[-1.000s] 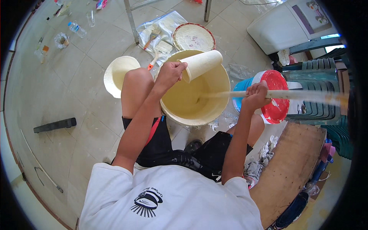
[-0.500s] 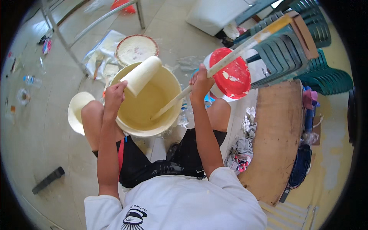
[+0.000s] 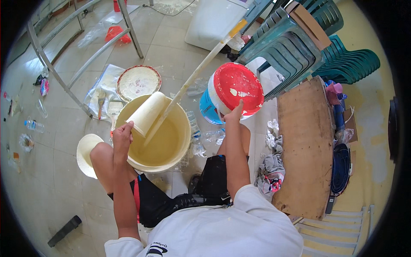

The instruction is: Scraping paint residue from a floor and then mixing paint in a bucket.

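Note:
In front of my knees stands a large cream bucket [image 3: 187, 141] with a pale yellowish substance inside. My left hand [image 3: 123, 135] is closed on the near end of a cream cylindrical container [image 3: 147, 112], held tilted over the bucket's far left part. A long pale stick [image 3: 188, 82], yellow toward its top, leans with its lower end in the bucket, untouched by either hand. To the right, my right hand [image 3: 233, 113] grips the rim of a white-and-blue paint bucket [image 3: 210, 105], thumb on its stained red lid [image 3: 239, 85] and fingers partly hidden.
Beyond the bucket lie a coated round lid [image 3: 139, 82] and a brush [image 3: 101, 104] on plastic sheeting. A metal frame [image 3: 77, 77] stands far left. Stacked green chairs [image 3: 295, 60] and a wooden board [image 3: 305, 150] flank the right. A cream curved piece [image 3: 85, 154] sits by my left knee.
My right hand has let go of the stick and moved to the paint bucket's rim. The stick now leans more upright. The container stays in my left hand; the view has shifted.

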Motion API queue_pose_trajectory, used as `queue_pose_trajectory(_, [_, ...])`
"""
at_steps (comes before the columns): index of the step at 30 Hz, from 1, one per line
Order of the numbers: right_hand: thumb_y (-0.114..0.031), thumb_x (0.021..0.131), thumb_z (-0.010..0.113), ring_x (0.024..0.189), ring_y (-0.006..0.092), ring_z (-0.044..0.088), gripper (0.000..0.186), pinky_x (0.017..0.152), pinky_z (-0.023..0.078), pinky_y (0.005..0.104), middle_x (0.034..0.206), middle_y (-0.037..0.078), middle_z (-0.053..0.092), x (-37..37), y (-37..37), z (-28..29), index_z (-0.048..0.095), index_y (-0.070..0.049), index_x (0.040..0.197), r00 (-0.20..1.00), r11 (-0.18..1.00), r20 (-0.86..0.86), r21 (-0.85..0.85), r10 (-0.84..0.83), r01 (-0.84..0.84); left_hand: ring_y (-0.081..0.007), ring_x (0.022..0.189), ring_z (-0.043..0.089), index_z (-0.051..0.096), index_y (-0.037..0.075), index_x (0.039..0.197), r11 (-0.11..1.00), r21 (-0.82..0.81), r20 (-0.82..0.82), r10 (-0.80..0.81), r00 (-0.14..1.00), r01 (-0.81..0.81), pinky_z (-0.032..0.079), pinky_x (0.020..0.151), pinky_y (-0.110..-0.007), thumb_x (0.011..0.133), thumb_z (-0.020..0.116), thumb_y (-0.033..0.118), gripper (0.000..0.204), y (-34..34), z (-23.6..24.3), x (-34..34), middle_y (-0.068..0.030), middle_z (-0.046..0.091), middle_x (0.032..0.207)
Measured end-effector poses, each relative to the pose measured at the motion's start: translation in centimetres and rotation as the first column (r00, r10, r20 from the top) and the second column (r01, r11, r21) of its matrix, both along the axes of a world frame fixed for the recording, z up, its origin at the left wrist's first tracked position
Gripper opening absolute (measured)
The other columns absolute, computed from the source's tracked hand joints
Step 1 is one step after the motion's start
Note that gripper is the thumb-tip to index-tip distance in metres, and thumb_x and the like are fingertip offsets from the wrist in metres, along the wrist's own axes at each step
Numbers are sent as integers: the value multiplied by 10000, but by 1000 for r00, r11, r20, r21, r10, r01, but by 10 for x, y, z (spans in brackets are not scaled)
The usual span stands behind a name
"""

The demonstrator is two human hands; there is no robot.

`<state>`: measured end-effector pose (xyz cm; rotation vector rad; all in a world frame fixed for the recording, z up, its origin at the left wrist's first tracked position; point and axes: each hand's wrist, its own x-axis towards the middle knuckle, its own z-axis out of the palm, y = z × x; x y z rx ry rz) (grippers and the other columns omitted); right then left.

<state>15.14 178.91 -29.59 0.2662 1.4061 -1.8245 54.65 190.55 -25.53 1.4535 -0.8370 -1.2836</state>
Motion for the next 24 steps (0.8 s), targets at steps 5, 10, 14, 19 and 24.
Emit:
queue_pose_trajectory(5, [-228,656,634,996,387,513,541,720,498,602,1148,145,478,-14,0,-32,408,-82,1125,993,999,117,37,15,-19,-19,385,348,551,79,607,999,35,-3,13,1000,-13,250,379,-185,861,567,275,321,0,-1,-1,51,411,461])
queue_pose_trajectory(10, [-326,592,656,865,299,547,628,658,415,498,1090,109,486,-25,22,-48,416,-89,1121,967,957,71,146,243,-251,-21,388,347,535,84,598,1000,4,5,-14,1000,14,253,382,-189,859,566,278,327,-11,1,-2,51,408,461])
queue_pose_trajectory(14, [-436,523,668,772,210,514,713,650,253,381,999,74,495,-8,47,-45,431,-117,1115,955,911,-5,304,295,-280,-20,390,337,526,88,592,999,3,-7,-46,999,46,252,387,-192,857,567,287,334,-9,3,-6,50,405,461])
queue_pose_trajectory(19, [-471,569,630,758,166,487,663,722,279,359,919,49,479,17,84,-36,441,-147,1116,928,884,6,301,373,-358,-20,390,338,521,88,582,998,47,10,-31,999,30,251,389,-189,860,561,280,340,-3,5,-3,49,402,458])
queue_pose_trajectory(24, [-358,615,621,945,217,472,637,865,296,451,1091,103,456,11,93,-30,404,-103,1158,911,875,109,251,398,-413,-19,389,342,522,85,578,999,28,-8,-38,999,38,249,386,-190,861,561,270,340,-2,10,-4,50,399,456])
